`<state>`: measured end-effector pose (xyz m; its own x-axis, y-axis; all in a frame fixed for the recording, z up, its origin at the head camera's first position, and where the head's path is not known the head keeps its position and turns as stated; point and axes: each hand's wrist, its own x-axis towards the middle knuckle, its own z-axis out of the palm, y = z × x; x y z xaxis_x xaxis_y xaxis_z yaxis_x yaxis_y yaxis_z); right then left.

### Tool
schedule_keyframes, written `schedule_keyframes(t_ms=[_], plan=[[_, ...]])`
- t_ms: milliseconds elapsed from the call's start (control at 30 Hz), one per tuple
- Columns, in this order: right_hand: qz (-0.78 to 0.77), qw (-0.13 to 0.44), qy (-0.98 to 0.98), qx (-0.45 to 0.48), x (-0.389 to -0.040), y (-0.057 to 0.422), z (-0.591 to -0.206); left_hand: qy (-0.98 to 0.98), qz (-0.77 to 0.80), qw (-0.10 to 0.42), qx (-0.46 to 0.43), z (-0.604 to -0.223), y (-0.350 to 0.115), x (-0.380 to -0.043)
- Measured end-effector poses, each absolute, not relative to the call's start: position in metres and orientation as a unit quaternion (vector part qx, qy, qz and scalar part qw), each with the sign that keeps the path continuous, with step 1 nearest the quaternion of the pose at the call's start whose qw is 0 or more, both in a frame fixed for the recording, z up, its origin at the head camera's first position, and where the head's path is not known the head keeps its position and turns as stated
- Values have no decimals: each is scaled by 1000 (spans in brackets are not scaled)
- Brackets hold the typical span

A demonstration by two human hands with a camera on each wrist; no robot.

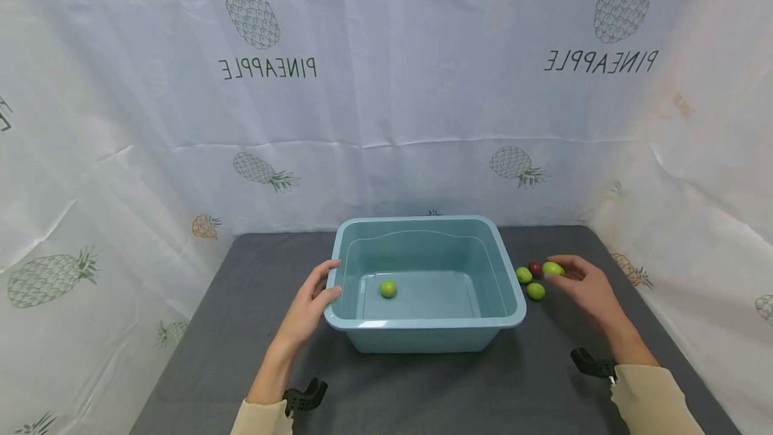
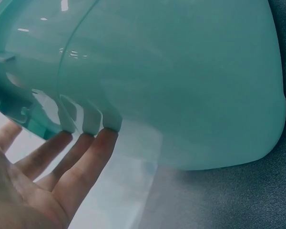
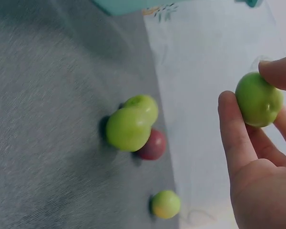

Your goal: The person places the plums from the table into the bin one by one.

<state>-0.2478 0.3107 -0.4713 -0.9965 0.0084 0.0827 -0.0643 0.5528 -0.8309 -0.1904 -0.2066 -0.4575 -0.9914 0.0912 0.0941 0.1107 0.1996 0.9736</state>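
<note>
My left hand (image 1: pixel 306 307) holds the left rim of a blue-green plastic basin (image 1: pixel 423 324). Thumb and index tips lie over the rim, while other fingers (image 2: pixel 86 169) press the outer wall from below. Inside, on the basin's floor, sits one small green fruit (image 1: pixel 388 288). To the right of the basin, my right hand (image 1: pixel 588 287) pinches a green plum-like fruit (image 3: pixel 258 100) between thumb and fingers, raised over the table. Below it lie more green fruits (image 3: pixel 128 129) and a dark red one (image 3: pixel 152 144); one green fruit (image 3: pixel 166 204) stays apart, hidden in the head view.
The table has a dark grey cloth (image 1: pixel 266 287). White curtains (image 1: pixel 423 99) with pineapple prints hang behind it and on both sides. Black wrist straps (image 1: pixel 594 362) sit at both beige sleeves (image 1: pixel 649 395).
</note>
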Motion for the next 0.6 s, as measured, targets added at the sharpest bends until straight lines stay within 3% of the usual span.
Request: schedule_keyframes(t_ms=[333, 600], plan=[[484, 16, -873, 50, -240, 297, -448, -768, -637, 0, -65, -455, -208, -191], [455, 30, -887, 77, -234, 289, -436, -768, -637, -3, -64, -455, -208, -191]])
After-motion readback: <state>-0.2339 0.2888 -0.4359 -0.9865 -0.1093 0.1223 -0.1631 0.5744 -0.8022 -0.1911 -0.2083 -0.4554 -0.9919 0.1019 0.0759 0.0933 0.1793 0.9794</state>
